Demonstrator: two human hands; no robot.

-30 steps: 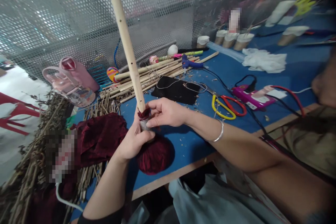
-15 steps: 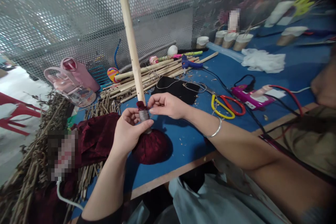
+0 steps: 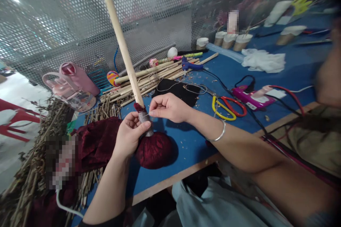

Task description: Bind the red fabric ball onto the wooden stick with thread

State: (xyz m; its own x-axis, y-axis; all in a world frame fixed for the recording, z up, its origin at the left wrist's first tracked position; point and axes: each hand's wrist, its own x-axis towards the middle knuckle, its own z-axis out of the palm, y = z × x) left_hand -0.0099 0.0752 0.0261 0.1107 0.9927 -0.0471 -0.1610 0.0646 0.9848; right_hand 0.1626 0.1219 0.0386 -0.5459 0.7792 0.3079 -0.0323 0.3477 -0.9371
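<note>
A long pale wooden stick (image 3: 121, 42) stands tilted to the left, its lower end in a round dark red cloth bundle (image 3: 155, 151) on the table. Grey cord or wire (image 3: 144, 116) is wound round the gathered neck of the cloth, and a flap of cloth sticks out above it. My left hand (image 3: 130, 131) is closed round this bound neck, thumb across the front. Just right of the winding, my right hand (image 3: 167, 108) is closed in a pinch; whatever its fingertips hold is too fine to make out.
Several wooden sticks (image 3: 157, 72) lie behind my hands, near a blue glue gun (image 3: 190, 65). Scissors with yellow and red handles (image 3: 225, 108) and a purple power strip (image 3: 252, 98) lie to the right. Dark red cloth (image 3: 99, 140) covers dry twigs at left. Another person (image 3: 330, 71) is at the right edge.
The stick leans further left, and its bound neck has turned slightly with it. My right hand stays pinched close beside the winding. The whole view has shifted a little.
</note>
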